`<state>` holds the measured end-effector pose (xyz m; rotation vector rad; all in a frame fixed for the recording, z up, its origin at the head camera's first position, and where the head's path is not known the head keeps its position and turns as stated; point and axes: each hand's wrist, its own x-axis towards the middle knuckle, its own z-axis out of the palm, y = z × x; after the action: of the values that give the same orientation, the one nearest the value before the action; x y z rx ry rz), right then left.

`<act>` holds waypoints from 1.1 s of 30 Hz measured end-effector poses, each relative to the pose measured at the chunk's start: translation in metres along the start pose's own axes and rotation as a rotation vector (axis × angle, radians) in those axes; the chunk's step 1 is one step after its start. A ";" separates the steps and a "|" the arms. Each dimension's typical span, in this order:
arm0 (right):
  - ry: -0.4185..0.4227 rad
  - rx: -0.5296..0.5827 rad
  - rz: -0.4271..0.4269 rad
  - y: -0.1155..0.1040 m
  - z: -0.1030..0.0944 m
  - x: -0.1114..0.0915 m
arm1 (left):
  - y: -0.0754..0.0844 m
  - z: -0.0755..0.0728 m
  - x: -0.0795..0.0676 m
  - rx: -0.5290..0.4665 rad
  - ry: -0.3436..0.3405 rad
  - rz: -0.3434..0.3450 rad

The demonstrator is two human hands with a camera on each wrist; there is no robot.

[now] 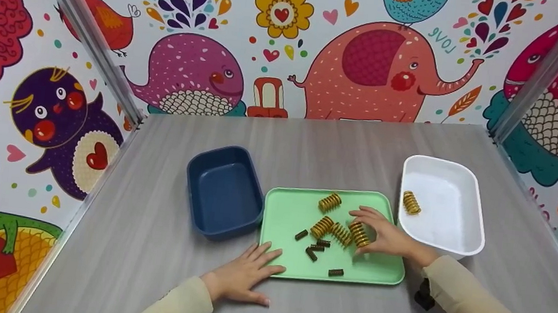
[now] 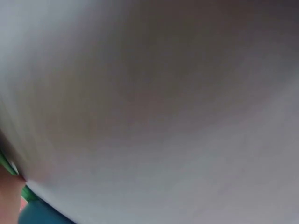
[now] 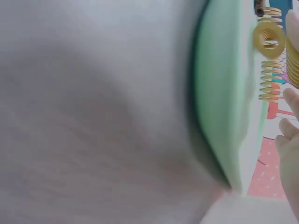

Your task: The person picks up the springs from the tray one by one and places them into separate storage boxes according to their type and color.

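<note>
My right hand (image 1: 387, 238) is over the right half of the green tray (image 1: 284, 204) and pinches a gold coil spring (image 1: 359, 234) between thumb and fingers. In the right wrist view that gold spring shows at the right edge, partly cut off. Just left of it on the tray lie two more gold springs, and a third gold spring (image 1: 329, 202) lies farther back. Several small dark springs (image 1: 335, 273) are scattered toward the front. With fingers spread, my left hand (image 1: 240, 277) rests at the tray's front left corner, fingertips on its rim.
A dark blue bin (image 1: 226, 192) stands against the tray's left side. To the right, close beside the tray, is a white bin (image 1: 445, 205) with one gold spring (image 1: 411, 203) inside. Patterned panels border the grey table (image 1: 311, 149) at the back and sides.
</note>
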<state>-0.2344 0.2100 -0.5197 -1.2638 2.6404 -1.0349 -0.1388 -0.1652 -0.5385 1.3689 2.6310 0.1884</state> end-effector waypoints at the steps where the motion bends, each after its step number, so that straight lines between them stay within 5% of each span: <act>1: 0.010 0.000 0.000 -0.002 -0.001 0.001 | 0.000 0.000 0.000 -0.006 0.000 -0.001; 13: 0.030 0.040 0.083 -0.020 -0.020 0.007 | -0.002 0.003 0.001 -0.006 0.004 -0.004; 33: 0.145 -0.041 0.151 -0.001 -0.078 -0.007 | -0.002 0.001 0.000 -0.006 0.004 0.001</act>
<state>-0.2527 0.2570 -0.4597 -1.0123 2.8263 -1.0931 -0.1400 -0.1659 -0.5401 1.3692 2.6315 0.1989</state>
